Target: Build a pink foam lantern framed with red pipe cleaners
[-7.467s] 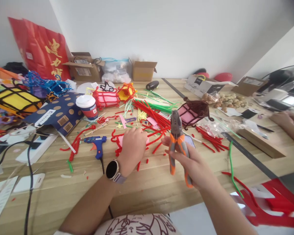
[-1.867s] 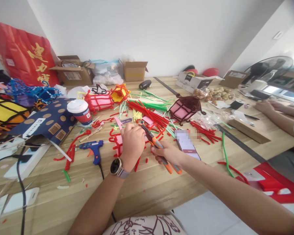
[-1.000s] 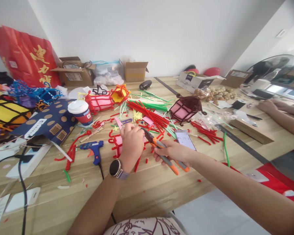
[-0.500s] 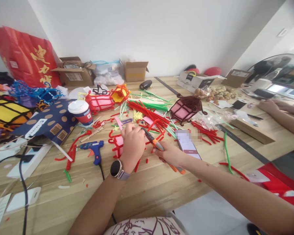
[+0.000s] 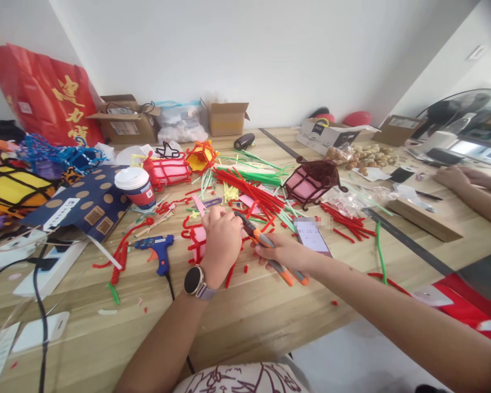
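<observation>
My right hand (image 5: 280, 252) grips a pair of pliers (image 5: 265, 240) with orange and grey handles, its dark jaws pointing up and left to the fingers of my left hand. Closed over a small red-framed lantern with pink panels (image 5: 197, 240), my left hand (image 5: 223, 237) covers much of it. The lantern's frame looks like fuzzy pipe cleaners. What lies between the plier jaws is hidden by my left fingers. Bundled red pipe cleaners (image 5: 251, 191) lie just beyond both hands.
A blue glue gun (image 5: 159, 251) lies left of my hands, with a paper cup (image 5: 136, 188) behind it. A phone (image 5: 313, 236) and a brown-framed lantern (image 5: 313, 183) are to the right. Another person's hands (image 5: 458, 179) rest at the far right. Small red scraps dot the tabletop.
The plier handles have shifted slightly upward in my right hand, and more of them shows. The phone's screen now displays large digits. My left hand stays nearly still.
</observation>
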A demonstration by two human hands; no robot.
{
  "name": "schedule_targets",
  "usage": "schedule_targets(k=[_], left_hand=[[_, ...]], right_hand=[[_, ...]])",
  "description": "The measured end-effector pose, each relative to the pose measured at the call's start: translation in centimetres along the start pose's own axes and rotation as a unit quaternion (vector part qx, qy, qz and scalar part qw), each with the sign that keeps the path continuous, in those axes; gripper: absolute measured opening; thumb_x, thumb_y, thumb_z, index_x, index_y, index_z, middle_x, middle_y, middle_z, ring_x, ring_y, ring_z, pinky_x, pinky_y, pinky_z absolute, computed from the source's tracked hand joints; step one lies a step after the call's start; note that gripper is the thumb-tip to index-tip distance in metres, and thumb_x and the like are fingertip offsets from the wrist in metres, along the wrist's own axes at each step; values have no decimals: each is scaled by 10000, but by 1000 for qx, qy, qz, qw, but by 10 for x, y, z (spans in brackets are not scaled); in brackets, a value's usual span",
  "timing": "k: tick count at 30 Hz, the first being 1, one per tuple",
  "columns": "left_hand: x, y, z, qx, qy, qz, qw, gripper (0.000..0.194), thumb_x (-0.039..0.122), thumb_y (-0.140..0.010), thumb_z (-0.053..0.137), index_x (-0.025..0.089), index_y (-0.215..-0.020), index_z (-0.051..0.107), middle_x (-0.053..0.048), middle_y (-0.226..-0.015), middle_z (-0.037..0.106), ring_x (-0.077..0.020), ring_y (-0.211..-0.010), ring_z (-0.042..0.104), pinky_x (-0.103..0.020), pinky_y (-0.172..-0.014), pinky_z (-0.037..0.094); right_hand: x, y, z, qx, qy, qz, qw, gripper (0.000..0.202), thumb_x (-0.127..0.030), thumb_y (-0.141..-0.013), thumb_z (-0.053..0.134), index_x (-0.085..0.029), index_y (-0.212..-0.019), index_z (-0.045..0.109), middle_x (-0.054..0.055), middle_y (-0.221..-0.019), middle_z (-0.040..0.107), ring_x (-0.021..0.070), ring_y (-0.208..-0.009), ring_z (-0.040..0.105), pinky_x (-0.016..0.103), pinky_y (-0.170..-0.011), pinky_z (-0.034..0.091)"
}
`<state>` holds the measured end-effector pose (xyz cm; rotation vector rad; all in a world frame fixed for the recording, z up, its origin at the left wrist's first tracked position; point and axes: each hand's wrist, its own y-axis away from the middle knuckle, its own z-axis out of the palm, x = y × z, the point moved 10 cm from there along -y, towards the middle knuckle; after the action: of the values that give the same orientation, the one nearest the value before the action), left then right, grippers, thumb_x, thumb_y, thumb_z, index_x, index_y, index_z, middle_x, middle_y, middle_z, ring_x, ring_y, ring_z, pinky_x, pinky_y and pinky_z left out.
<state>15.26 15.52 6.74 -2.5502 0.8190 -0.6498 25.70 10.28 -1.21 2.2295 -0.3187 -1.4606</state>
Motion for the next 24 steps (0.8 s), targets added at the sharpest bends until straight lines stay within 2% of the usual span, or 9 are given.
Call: schedule_targets(k=[6,10,14,16,20,24], left_hand=[[0,1,0,11,-12,9,1000,235,185,-902,571,211,-691,671,-54,-813,703,-279,-980,472,-453,-821,349],[2,1,-3,9,-3,0,1000,222,159,-885,577,204,-686,666,-52,-840,714,-287,-1017,470,-459,-841,348],[-4,1,-7,10,13,-39,999,265,161,-891,541,216,-660,659,-59,-835,714,-306,-1032,474,-476,-840,341],[-6,1,-9,13,16,-51,998,274,169,-897,529,224,-664,663,-57,-846,721,-313,-1030,474,-486,-835,333],[-7,0,-11,17,19,-41,999,261,196,-888,560,226,-649,660,-42,-847,732,-311,-1014,468,-488,-835,320],[-10,0,-13,14,23,-45,999,272,190,-890,549,222,-647,666,-47,-837,726,-313,-1015,468,-478,-823,323]], right_hand=[[1,-2,0,32,37,-11,999,237,-252,-886,543,-214,-682,429,-66,-521,446,94,-451,443,209,-457,358],[-3,-5,-7,80,62,-41,994,195,-158,-842,568,-212,-704,442,-63,-561,424,98,-511,394,221,-503,302],[-8,-7,-16,136,68,-65,986,215,-99,-787,600,-218,-743,426,-41,-644,447,113,-583,373,237,-536,266],[-7,-8,-9,117,49,-62,990,190,-138,-813,573,-221,-745,415,-44,-628,438,113,-561,384,234,-528,291],[-5,-7,14,29,-7,-46,998,141,-268,-867,488,-229,-763,401,-68,-564,386,116,-485,421,243,-498,390],[-6,-8,17,22,-12,-51,998,133,-281,-863,488,-228,-777,401,-73,-572,378,111,-487,421,241,-500,405]])
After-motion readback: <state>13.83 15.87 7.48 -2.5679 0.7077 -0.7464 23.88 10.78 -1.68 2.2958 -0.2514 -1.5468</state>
